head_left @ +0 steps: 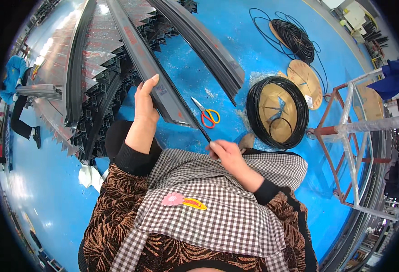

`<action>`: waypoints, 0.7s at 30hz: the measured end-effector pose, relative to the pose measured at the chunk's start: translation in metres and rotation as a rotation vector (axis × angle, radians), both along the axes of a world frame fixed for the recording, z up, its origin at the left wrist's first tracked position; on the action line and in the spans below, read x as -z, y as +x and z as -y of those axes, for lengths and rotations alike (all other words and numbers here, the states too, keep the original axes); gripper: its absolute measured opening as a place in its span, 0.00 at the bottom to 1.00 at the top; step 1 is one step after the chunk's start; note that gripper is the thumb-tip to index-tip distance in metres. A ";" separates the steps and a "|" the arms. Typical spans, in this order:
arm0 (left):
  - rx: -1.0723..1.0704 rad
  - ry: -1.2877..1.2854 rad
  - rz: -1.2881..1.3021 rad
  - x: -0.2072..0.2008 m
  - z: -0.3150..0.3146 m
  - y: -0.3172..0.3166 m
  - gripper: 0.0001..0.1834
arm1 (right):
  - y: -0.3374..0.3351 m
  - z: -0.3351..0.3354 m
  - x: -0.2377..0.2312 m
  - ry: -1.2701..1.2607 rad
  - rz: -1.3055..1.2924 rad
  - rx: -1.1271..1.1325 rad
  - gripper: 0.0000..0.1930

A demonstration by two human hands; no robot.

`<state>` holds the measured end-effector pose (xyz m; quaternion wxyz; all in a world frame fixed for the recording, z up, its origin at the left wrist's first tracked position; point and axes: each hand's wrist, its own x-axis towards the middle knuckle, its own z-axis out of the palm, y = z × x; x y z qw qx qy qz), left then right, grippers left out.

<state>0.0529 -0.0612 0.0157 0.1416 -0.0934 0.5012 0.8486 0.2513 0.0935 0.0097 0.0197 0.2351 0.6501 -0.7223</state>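
Note:
A long dark grey profile (140, 59), covered with film printed in red, slants down toward me from the far left. My left hand (146, 102) is closed on its left edge near the close end. Along the profile's right edge runs a thin black strip (201, 128), its end sticking out past the profile. My right hand (229, 157) pinches that strip between thumb and fingers, just beyond the profile's end. On the blue floor to the right of the profile lie scissors (205, 113) with red and orange handles, blades apart.
A stack of similar profiles (102, 97) fills the left. Another profile (208, 50) lies farther right. At right are a black strip coil (254, 109) on cardboard, a second coil (294, 41) behind, and a metal frame rack (351, 131). Another person's leg (22, 122) shows far left.

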 end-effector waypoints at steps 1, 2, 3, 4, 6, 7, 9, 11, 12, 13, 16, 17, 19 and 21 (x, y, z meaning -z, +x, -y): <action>0.001 -0.001 0.002 0.000 0.001 0.000 0.24 | 0.008 -0.004 0.004 0.032 0.004 -0.028 0.11; 0.003 -0.002 0.004 0.001 0.003 0.000 0.23 | 0.015 -0.007 0.007 0.063 0.008 -0.055 0.11; 0.005 -0.003 0.006 0.001 0.004 0.001 0.23 | 0.018 -0.008 0.010 0.093 0.012 -0.082 0.11; 0.012 -0.004 0.004 0.001 0.003 0.000 0.23 | 0.015 -0.006 0.009 0.092 0.011 -0.075 0.11; 0.013 0.005 0.010 0.003 0.004 -0.002 0.24 | -0.003 0.001 0.007 0.113 -0.047 -0.061 0.12; 0.012 0.011 0.012 0.005 0.003 -0.003 0.24 | -0.012 0.004 0.006 0.124 -0.076 -0.056 0.12; 0.009 0.018 0.013 0.006 0.002 -0.004 0.24 | -0.013 0.002 0.003 0.062 -0.072 -0.052 0.11; 0.010 -0.009 0.017 0.001 0.002 0.002 0.20 | 0.006 -0.005 0.000 -0.013 -0.051 -0.066 0.10; 0.008 -0.024 0.009 -0.002 0.002 0.003 0.18 | 0.017 -0.010 0.001 0.011 0.014 -0.123 0.11; 0.006 -0.039 -0.001 -0.006 0.001 0.003 0.17 | 0.019 -0.013 0.002 0.035 0.078 -0.179 0.11; 0.013 -0.023 -0.034 -0.006 -0.001 0.005 0.17 | -0.004 -0.001 0.003 0.056 -0.011 -0.119 0.12; 0.027 -0.018 -0.012 -0.005 -0.002 0.005 0.17 | -0.010 0.003 0.002 0.067 -0.041 -0.085 0.13; 0.045 -0.016 -0.003 -0.005 -0.001 0.005 0.16 | -0.016 0.005 0.001 0.029 -0.074 -0.046 0.14; 0.039 -0.018 0.006 -0.004 0.002 0.007 0.17 | -0.006 0.002 0.001 -0.020 -0.087 -0.047 0.14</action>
